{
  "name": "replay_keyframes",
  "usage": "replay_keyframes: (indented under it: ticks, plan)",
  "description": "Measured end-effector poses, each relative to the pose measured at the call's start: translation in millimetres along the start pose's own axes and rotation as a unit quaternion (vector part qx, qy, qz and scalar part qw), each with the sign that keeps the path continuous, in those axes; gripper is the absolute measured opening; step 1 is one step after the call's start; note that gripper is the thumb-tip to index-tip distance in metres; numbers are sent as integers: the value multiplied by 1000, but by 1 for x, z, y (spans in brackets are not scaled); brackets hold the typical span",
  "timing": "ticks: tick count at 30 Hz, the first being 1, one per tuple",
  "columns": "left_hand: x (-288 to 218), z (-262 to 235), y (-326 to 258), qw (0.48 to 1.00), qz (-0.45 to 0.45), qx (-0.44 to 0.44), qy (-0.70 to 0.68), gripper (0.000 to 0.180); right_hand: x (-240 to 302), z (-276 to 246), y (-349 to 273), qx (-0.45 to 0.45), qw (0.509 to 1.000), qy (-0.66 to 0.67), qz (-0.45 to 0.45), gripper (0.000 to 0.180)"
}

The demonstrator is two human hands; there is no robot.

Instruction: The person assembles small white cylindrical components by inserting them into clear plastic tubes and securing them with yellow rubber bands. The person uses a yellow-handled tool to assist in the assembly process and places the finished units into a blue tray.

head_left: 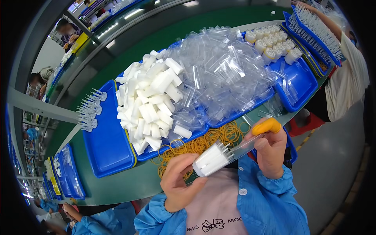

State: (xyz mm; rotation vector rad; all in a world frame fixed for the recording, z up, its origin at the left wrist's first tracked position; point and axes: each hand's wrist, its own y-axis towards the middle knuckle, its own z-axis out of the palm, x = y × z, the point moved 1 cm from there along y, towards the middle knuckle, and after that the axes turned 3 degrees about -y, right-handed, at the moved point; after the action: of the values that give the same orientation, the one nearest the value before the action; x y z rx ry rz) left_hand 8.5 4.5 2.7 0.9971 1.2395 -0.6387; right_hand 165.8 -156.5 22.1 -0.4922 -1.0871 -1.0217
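Observation:
My left hand (181, 181) is closed round the base of a bundle of white pieces (213, 159), whose thin white tips stick out at the upper right. A clear plastic strip (246, 147) runs from the bundle up to my right hand (270, 149), which pinches its far end. A yellow-orange finger cot covers one fingertip of that hand. Just beyond both hands lie many loose yellow rubber bands (207, 140). What the white pieces in the bundle are, I cannot make out.
White foam blocks (150, 98) and clear plastic strips (223, 74) are heaped in blue trays ahead. Bundles of white pieces (274, 41) stand in the right tray (301, 84). At left, a blue tray (109, 145) holds white spiky pieces (91, 111). A person (344, 78) handles trays at far right.

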Motion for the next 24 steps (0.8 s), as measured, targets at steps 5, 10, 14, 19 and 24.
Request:
replay_keyframes:
  ticks: [5, 10, 14, 19, 24]
  plan:
    - [-7, 3, 5, 996, 50, -11, 69, 48, 1, -1, 3, -22, 999, -41, 6, 20]
    - [-13, 4, 5, 992, 63, 8, 108, 50, -1, 4, 2, 23, 999, -26, 29, 21]
    - [-21, 5, 12, 978, 96, 61, 177, 53, 0, 1, 2, 31, 998, 6, 48, 22]
    - [-28, 9, 13, 971, 81, 101, 201, 52, 7, 4, 0, 27, 998, -46, 37, 22]
    - [-32, 7, 15, 960, 91, 129, 229, 50, 11, 8, 2, 31, 997, -64, 12, 22]
